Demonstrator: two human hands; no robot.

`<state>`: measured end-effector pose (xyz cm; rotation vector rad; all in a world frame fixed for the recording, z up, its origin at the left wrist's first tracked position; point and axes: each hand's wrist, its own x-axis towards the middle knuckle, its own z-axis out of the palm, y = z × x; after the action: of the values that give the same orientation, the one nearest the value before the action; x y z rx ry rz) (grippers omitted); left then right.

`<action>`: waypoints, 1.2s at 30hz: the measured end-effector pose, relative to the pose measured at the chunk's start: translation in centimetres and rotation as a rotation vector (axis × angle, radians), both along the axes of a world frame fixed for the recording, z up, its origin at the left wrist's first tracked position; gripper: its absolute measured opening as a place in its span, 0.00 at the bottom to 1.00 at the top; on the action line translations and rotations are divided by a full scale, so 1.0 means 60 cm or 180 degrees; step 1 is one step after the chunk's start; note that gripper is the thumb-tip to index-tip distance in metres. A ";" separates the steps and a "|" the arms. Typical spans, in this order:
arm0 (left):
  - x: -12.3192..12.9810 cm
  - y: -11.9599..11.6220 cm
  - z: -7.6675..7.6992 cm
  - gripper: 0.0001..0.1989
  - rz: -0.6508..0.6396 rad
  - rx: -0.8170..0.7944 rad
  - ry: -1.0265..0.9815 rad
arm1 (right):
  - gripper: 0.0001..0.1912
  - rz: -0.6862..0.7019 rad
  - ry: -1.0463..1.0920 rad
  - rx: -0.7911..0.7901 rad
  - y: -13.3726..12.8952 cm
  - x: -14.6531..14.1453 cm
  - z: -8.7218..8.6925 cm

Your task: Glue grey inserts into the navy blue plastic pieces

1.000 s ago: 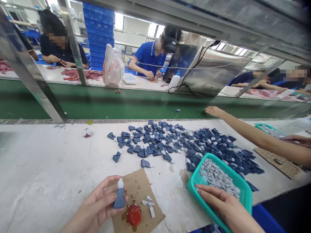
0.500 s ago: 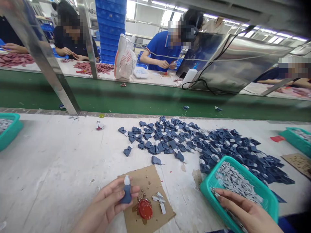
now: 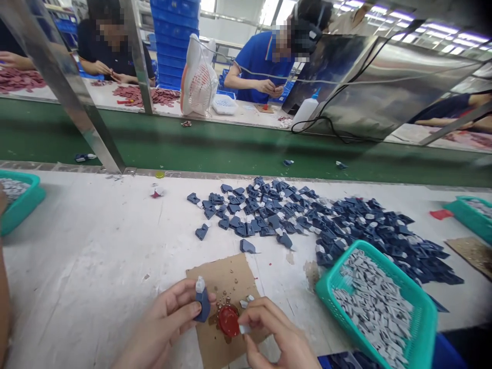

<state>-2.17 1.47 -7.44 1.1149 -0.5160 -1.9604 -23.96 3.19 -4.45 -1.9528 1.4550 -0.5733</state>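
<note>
Over the cardboard (image 3: 209, 271), both hands work close together.
Left hand (image 3: 169, 318) pinches navy piece (image 3: 202, 305) upright; right hand (image 3: 274, 330) pinches grey piece (image 3: 243, 327).

Left fingers (image 3: 197, 309) grip blue piece (image 3: 203, 305); right fingers (image 3: 249, 321) pinch grey piece (image 3: 244, 328) beside red cap (image 3: 228, 321).

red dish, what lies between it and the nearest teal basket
In the head view: the right hand pinching a small pale piece, loose pale pieces, part of the cardboard, and white tabletop.
</note>
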 end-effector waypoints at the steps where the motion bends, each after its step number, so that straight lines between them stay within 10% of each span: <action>1: 0.000 0.001 -0.001 0.21 0.0013 -0.0045 -0.0060 | 0.12 0.0075 0.0066 -0.0027 -0.002 0.005 -0.004; 24: -0.015 0.007 -0.003 0.15 0.0163 -0.0613 -0.0266 | 0.13 0.0167 0.0273 -0.0464 -0.002 0.019 -0.026; 36: -0.038 0.016 -0.014 0.10 0.0352 -0.1097 -0.0253 | 0.04 -0.0526 -0.1178 0.0840 -0.020 0.001 0.012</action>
<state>-4.47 2.42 -8.29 0.9809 -0.7847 -1.6596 -23.90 1.99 -3.73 -1.4439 1.3809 -0.7316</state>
